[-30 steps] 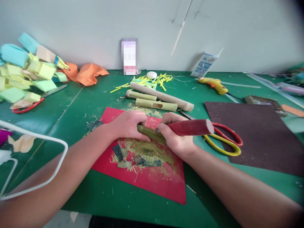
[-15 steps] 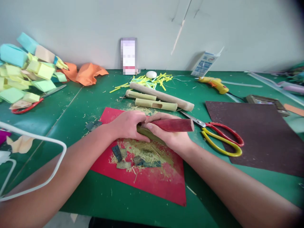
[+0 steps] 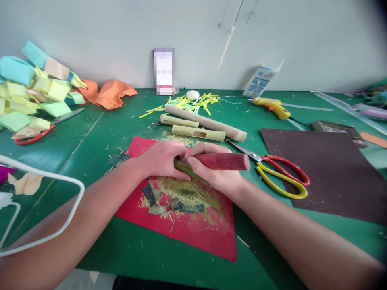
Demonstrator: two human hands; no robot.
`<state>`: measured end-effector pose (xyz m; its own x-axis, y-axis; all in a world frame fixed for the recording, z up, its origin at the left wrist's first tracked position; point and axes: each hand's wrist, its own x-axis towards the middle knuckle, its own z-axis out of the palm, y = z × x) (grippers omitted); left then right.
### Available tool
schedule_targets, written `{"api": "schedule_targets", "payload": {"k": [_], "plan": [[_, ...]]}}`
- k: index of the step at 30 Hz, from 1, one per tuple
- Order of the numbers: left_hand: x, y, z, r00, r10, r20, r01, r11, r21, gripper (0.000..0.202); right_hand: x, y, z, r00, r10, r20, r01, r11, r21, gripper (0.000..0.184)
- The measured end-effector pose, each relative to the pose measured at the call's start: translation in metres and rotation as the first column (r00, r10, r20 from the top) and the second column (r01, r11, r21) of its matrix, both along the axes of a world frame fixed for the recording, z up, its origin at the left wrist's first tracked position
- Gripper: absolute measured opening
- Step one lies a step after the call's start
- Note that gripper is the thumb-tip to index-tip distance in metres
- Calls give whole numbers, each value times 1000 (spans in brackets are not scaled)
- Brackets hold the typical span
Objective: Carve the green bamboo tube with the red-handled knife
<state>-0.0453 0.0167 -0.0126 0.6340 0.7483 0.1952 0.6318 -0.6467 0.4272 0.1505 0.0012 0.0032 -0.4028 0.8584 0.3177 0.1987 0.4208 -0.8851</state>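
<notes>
My left hand (image 3: 165,159) is closed round one end of a greenish bamboo piece (image 3: 189,169) above a red sheet (image 3: 211,241). In my right hand (image 3: 222,173) is a tool with a thick red wooden handle (image 3: 225,161); its working end is hidden by my fingers. Both hands are close together, nearly touching over the bamboo. Beneath them, pale shavings and dust (image 3: 196,193) lie on the sheet among several dark bark-like chips (image 3: 148,195).
Behind my hands lie two cut bamboo tubes (image 3: 198,133) and a wooden stick (image 3: 208,123). Red-and-yellow-handled scissors (image 3: 282,177) rest partly on a dark brown sheet (image 3: 326,173) at right. A yellow glue gun (image 3: 272,108) lies beyond. Folded papers (image 3: 33,92) pile up left; a white cable (image 3: 80,193) crosses my left arm.
My right hand and the red handle have shifted slightly right, and the handle's end has dipped a little. My left hand and the bamboo stay in place.
</notes>
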Motion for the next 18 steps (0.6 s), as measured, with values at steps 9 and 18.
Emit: {"api": "schedule_targets", "payload": {"k": [9,18], "plan": [[-1,0,1,1000,21,3,-21,1000,-14,54,4,-4,-5,993,-109,-41,109,994,0,16],[0,0,2,1000,1,-2,-2,999,-42,53,1,-2,-3,997,-3,-72,-4,995,-96,7]]}}
